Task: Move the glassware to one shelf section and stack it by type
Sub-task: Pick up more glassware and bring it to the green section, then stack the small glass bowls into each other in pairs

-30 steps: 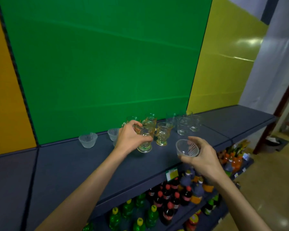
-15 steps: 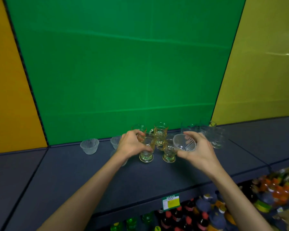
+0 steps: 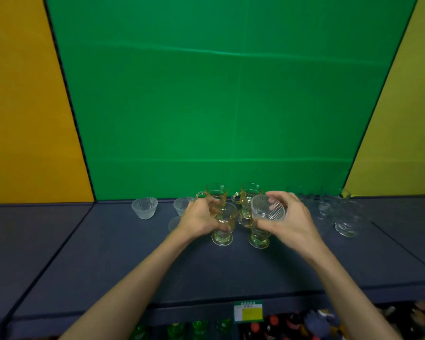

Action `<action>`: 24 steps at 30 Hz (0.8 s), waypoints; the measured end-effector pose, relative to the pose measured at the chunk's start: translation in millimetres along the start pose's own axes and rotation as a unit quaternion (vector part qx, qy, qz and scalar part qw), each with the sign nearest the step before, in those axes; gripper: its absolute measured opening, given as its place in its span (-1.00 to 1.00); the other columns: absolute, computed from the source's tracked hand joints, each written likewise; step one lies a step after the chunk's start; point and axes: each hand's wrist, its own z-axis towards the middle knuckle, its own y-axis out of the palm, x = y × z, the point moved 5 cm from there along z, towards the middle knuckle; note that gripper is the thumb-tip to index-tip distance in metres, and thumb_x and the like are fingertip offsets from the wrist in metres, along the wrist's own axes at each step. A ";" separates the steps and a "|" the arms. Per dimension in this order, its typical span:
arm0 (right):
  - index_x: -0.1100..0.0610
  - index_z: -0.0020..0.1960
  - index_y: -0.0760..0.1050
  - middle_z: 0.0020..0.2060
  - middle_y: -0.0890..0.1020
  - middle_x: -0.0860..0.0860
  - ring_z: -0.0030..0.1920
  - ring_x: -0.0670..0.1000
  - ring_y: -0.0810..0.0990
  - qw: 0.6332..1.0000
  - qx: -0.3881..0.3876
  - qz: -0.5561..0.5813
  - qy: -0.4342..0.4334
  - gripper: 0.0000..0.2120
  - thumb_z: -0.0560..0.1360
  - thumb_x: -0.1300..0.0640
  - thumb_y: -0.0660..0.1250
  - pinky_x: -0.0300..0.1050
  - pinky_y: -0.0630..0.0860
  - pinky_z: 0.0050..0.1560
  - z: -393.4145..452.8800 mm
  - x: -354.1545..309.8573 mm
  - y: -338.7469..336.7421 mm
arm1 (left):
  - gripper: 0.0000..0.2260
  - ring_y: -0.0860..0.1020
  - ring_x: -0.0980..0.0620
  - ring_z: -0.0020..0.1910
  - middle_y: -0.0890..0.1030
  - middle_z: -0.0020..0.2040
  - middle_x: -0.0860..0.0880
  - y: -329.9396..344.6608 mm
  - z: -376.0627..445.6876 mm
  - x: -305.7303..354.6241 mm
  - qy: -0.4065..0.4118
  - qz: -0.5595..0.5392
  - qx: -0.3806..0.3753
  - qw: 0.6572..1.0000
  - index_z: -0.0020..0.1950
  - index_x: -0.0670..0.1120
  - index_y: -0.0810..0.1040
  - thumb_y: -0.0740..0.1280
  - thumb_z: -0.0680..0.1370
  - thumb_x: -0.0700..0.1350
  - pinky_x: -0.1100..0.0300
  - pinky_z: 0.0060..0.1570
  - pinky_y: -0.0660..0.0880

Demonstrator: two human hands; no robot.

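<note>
- Head view: the left hand is curled round an amber footed mug whose base sits on the dark shelf; three more amber mugs stand touching or just beside it in a tight cluster.
- The right hand grips a clear ribbed bowl, tilted and held above the shelf in front of the mugs.
- Two matching ribbed bowls stand apart at the left, unstacked; a third, blurred one seems to sit behind the left wrist.
- A blurred group of clear glasses stands at the right.
- Progress, judging by this: the glassware is gathered by type on the green-backed section, but the bowls are not yet nested, and the held bowl has yet to join them.
</note>
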 end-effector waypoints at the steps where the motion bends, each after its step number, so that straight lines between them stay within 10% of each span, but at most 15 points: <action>1: 0.01 0.26 0.53 0.07 0.53 -0.09 0.08 -0.09 0.52 1.000 -0.001 0.001 -0.002 -0.34 0.19 0.07 0.63 -0.23 0.40 0.04 1.7 -1.7 2.2 | -0.14 0.60 0.03 0.18 0.66 0.19 0.03 -1.5 -0.7 0.9 0.006 -0.002 -0.002 1.000 0.41 -0.02 0.49 0.70 0.16 0.09 0.01 0.27 0.53; 7: 0.00 0.21 0.55 0.01 0.51 -0.15 0.03 -0.17 0.54 0.999 -0.014 0.012 -0.036 -0.36 0.16 0.09 0.63 -0.33 0.40 0.01 6.1 -23.0 24.8 | -0.24 0.53 0.10 0.30 0.60 0.32 0.07 -39.8 -19.2 6.9 0.079 0.005 0.032 0.996 0.45 0.09 0.45 0.57 0.31 0.26 0.21 0.29 0.40; 12: 0.01 0.24 0.53 0.06 0.52 -0.09 0.10 -0.08 0.53 0.997 -0.042 0.007 -0.068 -0.34 0.17 0.03 0.62 -0.20 0.42 0.09 11.0 -57.7 64.6 | -0.39 0.44 -0.05 0.42 0.50 0.44 0.01 -93.2 -45.4 -18.8 0.110 0.214 0.133 0.961 0.47 0.07 0.44 0.26 0.50 0.34 -0.02 0.36 0.39; 24: 0.07 0.34 0.44 0.14 0.48 -0.05 0.19 -0.03 0.49 0.980 -0.173 -0.042 -0.094 -0.30 0.25 -0.06 0.54 -0.15 0.42 0.18 11.5 -123.7 212.8 | -0.43 0.34 -0.09 0.49 0.39 0.52 -0.05 -168.5 -78.0 -129.4 -0.014 0.347 0.132 0.929 0.52 0.10 0.36 0.22 0.56 0.29 -0.06 0.42 0.27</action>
